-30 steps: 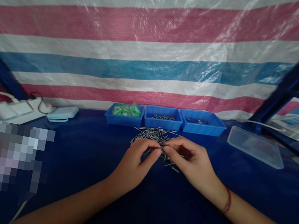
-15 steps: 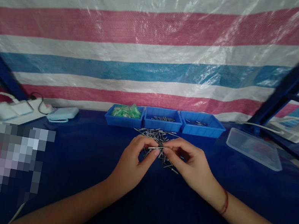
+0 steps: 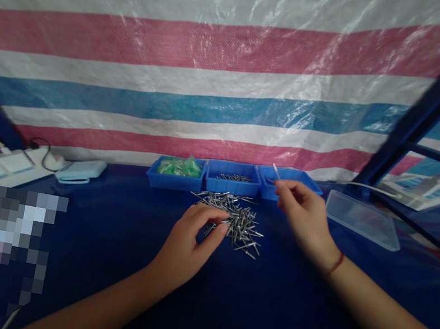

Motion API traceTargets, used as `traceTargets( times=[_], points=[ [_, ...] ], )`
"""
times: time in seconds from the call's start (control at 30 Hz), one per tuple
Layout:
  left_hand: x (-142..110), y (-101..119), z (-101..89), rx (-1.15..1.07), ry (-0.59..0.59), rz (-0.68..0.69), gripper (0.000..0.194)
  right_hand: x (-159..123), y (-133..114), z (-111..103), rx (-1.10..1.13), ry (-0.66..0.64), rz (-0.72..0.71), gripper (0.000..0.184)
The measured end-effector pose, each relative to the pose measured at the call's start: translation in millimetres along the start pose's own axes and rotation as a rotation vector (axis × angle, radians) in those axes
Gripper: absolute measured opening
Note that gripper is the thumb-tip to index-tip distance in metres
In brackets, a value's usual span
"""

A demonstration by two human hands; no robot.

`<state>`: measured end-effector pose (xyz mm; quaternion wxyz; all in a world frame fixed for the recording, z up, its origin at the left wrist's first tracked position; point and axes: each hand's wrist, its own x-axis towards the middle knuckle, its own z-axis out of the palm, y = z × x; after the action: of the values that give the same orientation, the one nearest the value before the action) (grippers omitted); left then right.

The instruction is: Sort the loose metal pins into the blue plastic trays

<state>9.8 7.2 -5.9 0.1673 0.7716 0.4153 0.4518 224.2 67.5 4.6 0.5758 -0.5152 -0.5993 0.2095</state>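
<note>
Pin [image 3: 275, 171] pinched in my right hand [image 3: 309, 211], long axis slanting up-left (kinda steep); left hand [image 3: 190, 238] has fingertips nearly meeting, can't tell if they're gripping anything.

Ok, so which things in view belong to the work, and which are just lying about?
Part of the work, it seems:
thin pin in the right hand
pin pile by the left hand
middle bin, holding pins
right bin, near the held pin

Probably just lying about:
power strip
light blue case
clear plastic tray

Left bin, green contents: can't tell.
</note>
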Motion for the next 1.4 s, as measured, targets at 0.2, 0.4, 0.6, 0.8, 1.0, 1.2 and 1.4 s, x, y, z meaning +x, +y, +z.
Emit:
traceTargets(
  times=[0.2, 0.4, 0.6, 0.8, 1.0, 1.2, 1.4],
  points=[
    [1.3, -0.7, 2.3, 0.082, -0.155, 0.074, 0.013, 36.5, 34.6, -22.9, -0.312, 0.047, 0.224, 0.042],
    [1.1, -7.5, 8.2, 0.317, -0.280, 0.140, 0.020, 23.3, 25.7, -14.6, -0.322, -0.088, 0.129, 0.037],
    [5.5, -10.7, 15.6, 0.464, -0.285, 0.154, 0.014, 6.3, 11.4, -1.4, -0.311, -0.283, 0.007, 0.035],
    [3.7, -6.6, 14.9, 0.518, -0.285, 0.137, 0.016, -11.9, -6.0, 6.3, -0.234, -0.454, -0.104, 0.036],
    [0.7, -1.9, 5.9, 0.331, -0.168, 0.033, 0.011, -34.3, -30.0, 7.7, -0.239, -0.660, -0.328, 0.028],
    [-0.4, 0.3, 4.9, -0.061, 0.017, -0.074, 0.008, -45.1, -36.5, 11.6, -0.207, -0.717, -0.354, 0.027],
    [-2.7, 2.9, 8.3, -0.244, 0.016, -0.139, 0.012, -49.7, -40.2, 15.6, -0.057, -0.708, -0.304, 0.030]
  ],
)
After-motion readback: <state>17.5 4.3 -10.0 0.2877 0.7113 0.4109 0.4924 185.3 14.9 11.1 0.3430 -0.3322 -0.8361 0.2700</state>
